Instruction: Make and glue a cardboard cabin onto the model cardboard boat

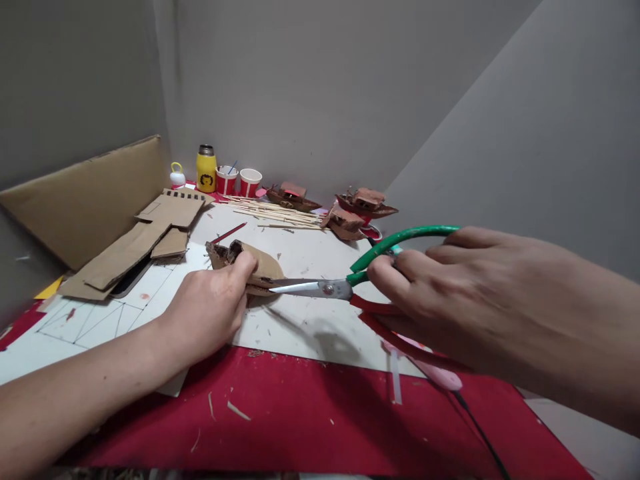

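My left hand (215,303) is closed around a small cardboard boat (267,264) with a curved roof, held above the white sheet (320,320). In my right hand (440,287) is a pair of scissors (340,289) with one green and one red handle. The blades point left, parted a little, and their tips reach the boat's lower side beside my left fingers. Whether cardboard lies between the blades I cannot make out. My left fingers hide part of the boat.
Cut cardboard pieces (135,248) and a large cardboard sheet (95,200) are at the left. Farther back stand a yellow bottle (206,170), paper cups (251,183), thin sticks (270,211) and brown model boats (367,202). A pink glue gun (440,375) with a cord lies under my right hand.
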`<state>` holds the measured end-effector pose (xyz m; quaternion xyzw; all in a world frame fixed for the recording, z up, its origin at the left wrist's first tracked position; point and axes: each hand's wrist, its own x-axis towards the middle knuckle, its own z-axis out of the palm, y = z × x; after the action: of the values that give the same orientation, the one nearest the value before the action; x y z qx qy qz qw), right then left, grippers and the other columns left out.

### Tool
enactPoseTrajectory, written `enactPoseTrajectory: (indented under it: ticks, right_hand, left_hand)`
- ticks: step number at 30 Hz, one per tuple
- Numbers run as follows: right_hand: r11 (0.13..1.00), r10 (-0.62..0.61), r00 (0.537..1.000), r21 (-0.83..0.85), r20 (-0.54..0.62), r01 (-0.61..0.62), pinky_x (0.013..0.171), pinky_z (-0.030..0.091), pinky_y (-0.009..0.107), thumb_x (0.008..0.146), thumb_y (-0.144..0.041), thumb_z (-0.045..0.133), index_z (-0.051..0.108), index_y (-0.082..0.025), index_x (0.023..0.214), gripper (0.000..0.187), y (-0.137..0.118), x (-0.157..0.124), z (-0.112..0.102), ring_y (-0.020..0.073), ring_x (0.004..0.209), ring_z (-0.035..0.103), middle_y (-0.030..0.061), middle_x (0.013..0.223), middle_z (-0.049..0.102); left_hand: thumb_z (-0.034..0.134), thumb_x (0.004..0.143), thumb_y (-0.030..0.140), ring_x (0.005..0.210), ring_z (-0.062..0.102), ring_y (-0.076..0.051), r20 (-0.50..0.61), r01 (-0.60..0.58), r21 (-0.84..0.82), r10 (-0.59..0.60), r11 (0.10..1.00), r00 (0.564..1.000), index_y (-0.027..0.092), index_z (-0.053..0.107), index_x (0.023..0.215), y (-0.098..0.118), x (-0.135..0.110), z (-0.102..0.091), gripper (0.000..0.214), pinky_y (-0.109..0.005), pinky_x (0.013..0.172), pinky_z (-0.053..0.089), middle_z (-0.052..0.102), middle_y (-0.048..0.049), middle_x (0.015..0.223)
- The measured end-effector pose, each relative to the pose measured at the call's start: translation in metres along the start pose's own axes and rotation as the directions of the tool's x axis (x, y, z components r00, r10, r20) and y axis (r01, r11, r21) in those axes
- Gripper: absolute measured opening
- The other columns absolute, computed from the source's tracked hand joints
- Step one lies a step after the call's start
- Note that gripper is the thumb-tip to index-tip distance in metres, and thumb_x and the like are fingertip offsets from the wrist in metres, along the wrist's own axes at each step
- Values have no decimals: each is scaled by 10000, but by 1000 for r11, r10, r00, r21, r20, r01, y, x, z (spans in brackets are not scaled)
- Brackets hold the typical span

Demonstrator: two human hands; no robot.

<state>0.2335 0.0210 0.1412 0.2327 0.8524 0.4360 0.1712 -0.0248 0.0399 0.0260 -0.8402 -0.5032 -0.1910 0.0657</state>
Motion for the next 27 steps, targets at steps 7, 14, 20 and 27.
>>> enactPoseTrajectory:
  ticks: [7, 14, 20, 27]
  right_hand:
    - [999, -11, 999, -31, 53, 13, 545, 257, 330, 965, -290, 336, 501, -221, 733, 293, -3, 0, 1, 200, 466, 514, 11, 562, 502]
    - [1000, -16, 1000, 13, -5, 16, 563, 278, 335, 875, -91, 371, 483, -228, 714, 239, -6, -6, 4, 212, 468, 531, 16, 559, 532]
    - [997, 56, 997, 62, -57, -53, 558, 323, 337, 868, -200, 501, 524, -219, 722, 148, -16, -10, 18, 214, 451, 536, -7, 550, 522]
    - [919, 229, 971, 345, -72, -192, 511, 373, 341, 920, -367, 479, 503, -229, 675, 282, -35, -30, 50, 213, 433, 583, -7, 515, 549]
  left_hand:
    - [452, 831, 144, 571, 660, -238, 26, -24, -1, 24, 1000, 999, 171, 482, 1017, 0, -1, 1, 190, -313, 480, 314, 704, -51, 735]
    - [481, 832, 181, 559, 650, -249, 45, 57, -51, -54, 997, 997, 199, 465, 1012, 2, -1, 0, 181, -315, 488, 288, 698, -45, 744]
    - [536, 844, 279, 731, 670, -242, 95, 268, -372, -251, 889, 963, 234, 438, 921, 0, 0, 4, 133, -321, 599, 415, 694, -37, 814]
    - [587, 824, 291, 599, 614, -157, 167, 419, -710, -442, 566, 881, 239, 417, 876, 2, -9, 18, 185, -259, 527, 429, 681, 5, 715]
